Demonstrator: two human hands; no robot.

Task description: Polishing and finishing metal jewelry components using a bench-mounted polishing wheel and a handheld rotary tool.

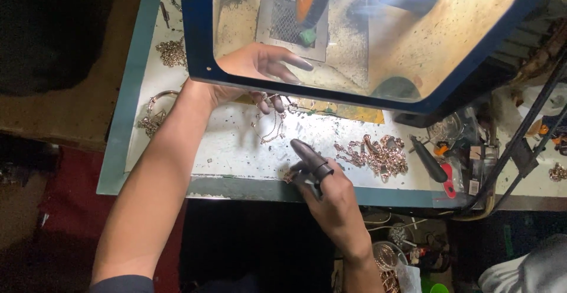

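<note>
- The left hand point(251, 71) reaches forward under the blue-framed shield point(366, 39), fingers loosely spread, a thin chain point(273, 119) dangling from its lower fingers over the bench point(236, 151).
- That chain looks light, limp and tangle-prone; I judge it best held near an end.
- The right hand point(322, 189), dark covers on its fingertips, pinches a small chain piece point(289, 176) at the bench edge, beside a chain pile point(375, 154).

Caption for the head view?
Left hand dangles a chain behind a shield; right hand rests at bench edge.

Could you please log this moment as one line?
left hand: holds chain under shield | right hand: at bench edge | chain pile: right
</note>
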